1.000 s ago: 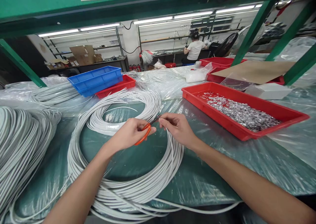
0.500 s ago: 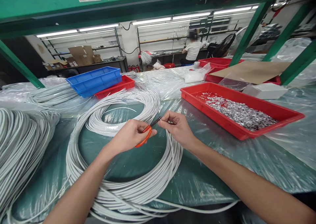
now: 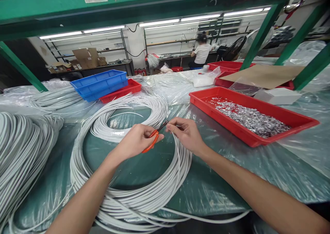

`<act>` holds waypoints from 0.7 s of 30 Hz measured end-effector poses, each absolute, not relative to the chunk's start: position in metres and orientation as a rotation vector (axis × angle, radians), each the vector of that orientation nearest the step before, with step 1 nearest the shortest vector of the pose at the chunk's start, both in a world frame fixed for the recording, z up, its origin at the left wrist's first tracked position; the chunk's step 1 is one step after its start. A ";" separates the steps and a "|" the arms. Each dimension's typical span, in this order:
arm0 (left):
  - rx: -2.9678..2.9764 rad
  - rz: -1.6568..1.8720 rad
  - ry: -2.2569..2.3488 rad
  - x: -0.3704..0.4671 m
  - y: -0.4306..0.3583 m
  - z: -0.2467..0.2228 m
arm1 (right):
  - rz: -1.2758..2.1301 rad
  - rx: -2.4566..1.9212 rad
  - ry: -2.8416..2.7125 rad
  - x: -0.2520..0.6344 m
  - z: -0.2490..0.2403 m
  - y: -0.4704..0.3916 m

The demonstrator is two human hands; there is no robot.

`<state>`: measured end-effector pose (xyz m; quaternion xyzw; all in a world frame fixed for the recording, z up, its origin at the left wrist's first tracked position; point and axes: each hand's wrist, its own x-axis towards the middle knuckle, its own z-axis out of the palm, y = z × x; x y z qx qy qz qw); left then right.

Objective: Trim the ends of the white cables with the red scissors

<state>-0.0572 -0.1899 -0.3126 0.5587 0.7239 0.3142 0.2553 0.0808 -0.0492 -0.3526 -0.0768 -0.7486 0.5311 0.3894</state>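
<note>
My left hand (image 3: 139, 139) is closed around small pliers (image 3: 154, 141) with orange handles and dark, narrow jaws. The jaws point up and right, meeting the fingertips of my right hand (image 3: 187, 132). That hand is pinched, and a white cable (image 3: 178, 155) runs up from the coil to beneath its fingers. Whatever sits exactly at the jaw tips is too small to make out. Both hands hover above a large coil of white cable (image 3: 144, 201), with a smaller coil loop (image 3: 157, 108) behind them.
To the right, a red tray (image 3: 254, 141) holds many small shiny metal pieces. A thick cable bundle (image 3: 23, 158) lies left. Blue trays (image 3: 100, 84) rest on a red tray (image 3: 134, 86) behind. Green frame posts (image 3: 263, 38) flank the plastic-covered table. A person (image 3: 201, 51) sits in the background.
The whole view has shifted very slightly. Both hands and the pliers keep almost the same position, with the jaws still at my right fingertips.
</note>
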 end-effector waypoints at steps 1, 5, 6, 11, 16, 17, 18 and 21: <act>1.519 0.853 1.965 -0.057 -0.190 -0.312 | 1.353 -0.181 -1.912 0.081 -0.352 -0.049; 1.548 0.857 1.963 -0.057 -0.191 -0.310 | 1.376 -0.113 -1.987 0.082 -0.350 -0.045; 1.550 0.859 1.958 -0.058 -0.192 -0.310 | 1.386 -0.100 -2.005 0.082 -0.350 -0.043; 1.571 0.867 1.933 -0.061 -0.191 -0.313 | 1.515 -0.023 -2.035 0.083 -0.349 -0.038; 1.606 0.871 1.956 -0.059 -0.191 -0.314 | 1.631 0.014 -2.094 0.085 -0.346 -0.037; 1.610 0.867 1.958 -0.059 -0.192 -0.313 | 1.642 0.023 -2.103 0.086 -0.345 -0.037; 1.613 0.863 1.960 -0.058 -0.192 -0.312 | 1.657 0.036 -2.109 0.086 -0.344 -0.036; 1.627 0.836 1.955 -0.056 -0.193 -0.310 | 1.761 0.073 -2.108 0.087 -0.342 -0.033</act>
